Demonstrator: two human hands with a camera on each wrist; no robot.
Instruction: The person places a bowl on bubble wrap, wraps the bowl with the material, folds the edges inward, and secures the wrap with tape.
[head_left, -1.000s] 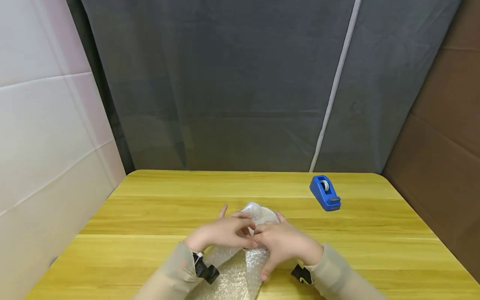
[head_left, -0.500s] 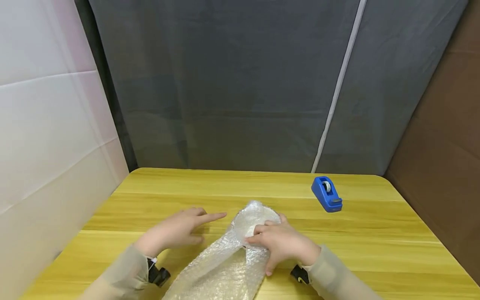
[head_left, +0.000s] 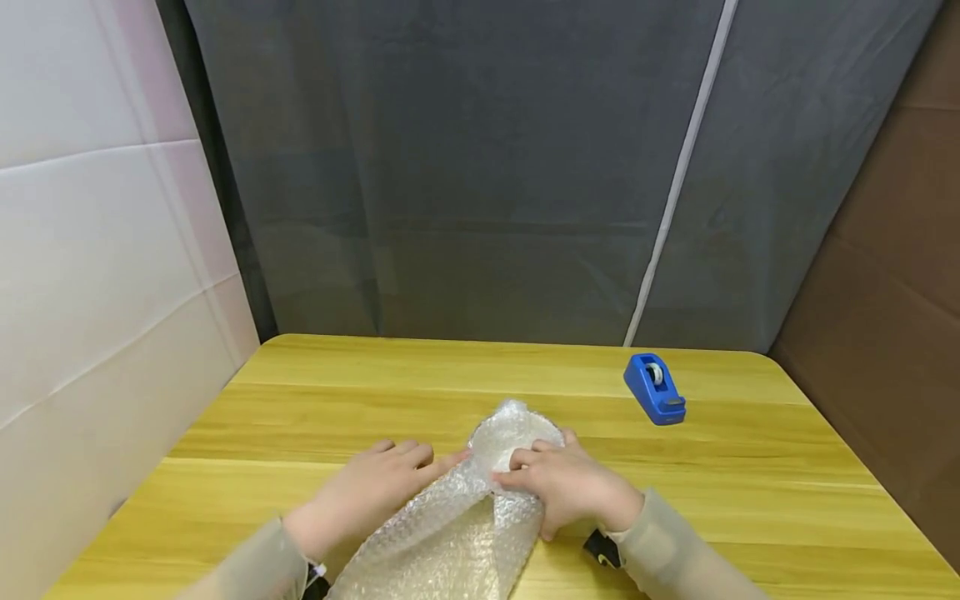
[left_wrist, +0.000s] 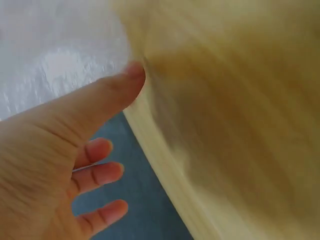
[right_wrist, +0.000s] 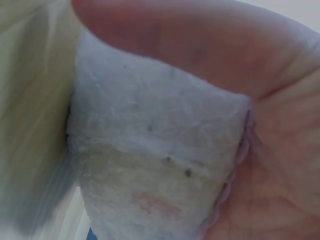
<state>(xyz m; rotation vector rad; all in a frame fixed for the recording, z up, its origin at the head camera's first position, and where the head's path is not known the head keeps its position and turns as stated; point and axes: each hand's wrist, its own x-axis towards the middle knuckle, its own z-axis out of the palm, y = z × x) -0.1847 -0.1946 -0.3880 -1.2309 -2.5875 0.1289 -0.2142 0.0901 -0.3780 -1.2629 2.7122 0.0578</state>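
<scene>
A round white object [head_left: 510,437], wrapped in bubble wrap, sits near the front middle of the table; its exact kind is hidden under the layers. A long sheet of bubble wrap [head_left: 438,550] trails from it toward the person. My right hand [head_left: 576,485] grips the wrapped object from its right side, fingers over the top; in the right wrist view the thumb and palm lie around the wrapped side [right_wrist: 150,125]. My left hand [head_left: 381,492] touches the left edge of the wrap with one outstretched digit. In the left wrist view its thumb [left_wrist: 107,95] is straight, the other fingers loosely bent.
A blue tape dispenser [head_left: 654,389] with a roll of tape stands at the back right of the wooden table [head_left: 360,400]. Behind the table hangs a dark grey curtain [head_left: 465,183]. A white panel [head_left: 105,250] is on the left and a brown one [head_left: 885,267] on the right.
My left hand came off the top of the wrapped object, swung out left, then returned to the wrap's left edge. The right hand keeps its hold in almost the same place.
</scene>
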